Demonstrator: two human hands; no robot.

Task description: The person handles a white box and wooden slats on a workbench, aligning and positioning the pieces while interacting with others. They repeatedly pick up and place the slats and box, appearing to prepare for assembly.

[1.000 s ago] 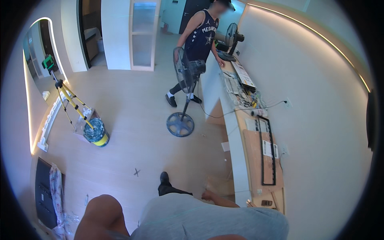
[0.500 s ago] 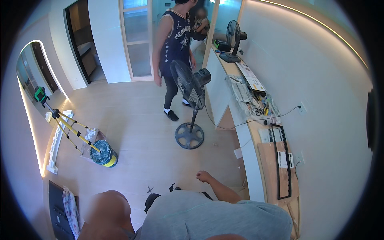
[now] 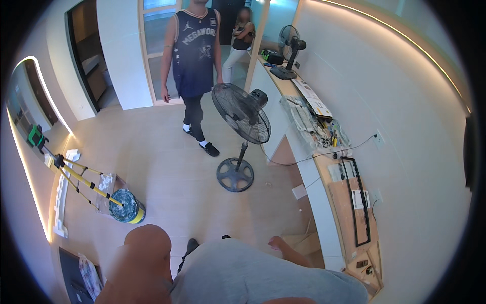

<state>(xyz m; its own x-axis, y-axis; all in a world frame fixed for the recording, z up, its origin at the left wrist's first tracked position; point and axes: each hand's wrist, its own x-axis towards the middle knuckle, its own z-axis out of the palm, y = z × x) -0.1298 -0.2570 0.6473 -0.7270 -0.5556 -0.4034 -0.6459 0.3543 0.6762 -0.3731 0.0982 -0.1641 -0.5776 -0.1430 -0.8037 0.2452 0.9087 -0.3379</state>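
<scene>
My right hand (image 3: 275,243) hangs beside my grey shirt, seen small and from above. Its fingers are blurred, and no held thing shows. It is nearest to a brown cardboard piece (image 3: 299,242) on the floor by the long counter (image 3: 320,215). At the lower left my bent left arm (image 3: 147,253) shows, but the left hand is out of view. Ahead stands a black pedestal fan (image 3: 242,112) on a round base. Left of it, a person (image 3: 195,61) in a dark sleeveless jersey faces my way with both arms down.
A yellow tripod (image 3: 83,180) with a green device stands by a paint-smeared bucket (image 3: 127,206). On the counter are a smaller fan (image 3: 290,53), bagged tools (image 3: 324,133) and a black frame (image 3: 357,202). A cord (image 3: 298,163) runs to the wall. Another person (image 3: 242,38) stands behind.
The person in the jersey has stepped left and turned toward me. The pedestal fan's head has swung round. My right hand has drawn back toward my body. The floor things sit lower in view.
</scene>
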